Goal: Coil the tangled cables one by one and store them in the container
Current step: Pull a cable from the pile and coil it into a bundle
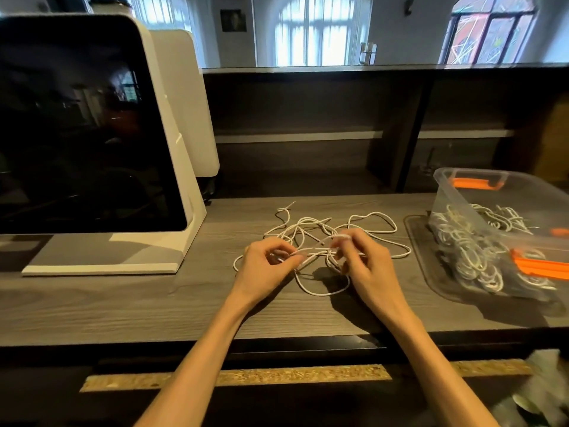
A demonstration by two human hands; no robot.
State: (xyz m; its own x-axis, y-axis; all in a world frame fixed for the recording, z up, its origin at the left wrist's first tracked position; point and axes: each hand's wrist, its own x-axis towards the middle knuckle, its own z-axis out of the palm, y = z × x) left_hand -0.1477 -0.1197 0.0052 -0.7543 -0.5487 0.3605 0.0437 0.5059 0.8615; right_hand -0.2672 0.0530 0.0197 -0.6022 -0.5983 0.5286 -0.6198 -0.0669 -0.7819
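Both hands pinched the white cable (311, 232): left hand (268, 266) on one strand, right hand (361, 263) on a raised loop. It lay tangled on the tabletop (123, 303), left of the container (455, 192). Light and limp, it probably handles best near an end.

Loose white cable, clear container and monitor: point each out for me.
Loose white cable (374, 215): head view, far loop lying on the desk.
Clear container (443, 192): head view, bare near-left wall below the rim.
Monitor (77, 124): head view, middle of the dark screen.
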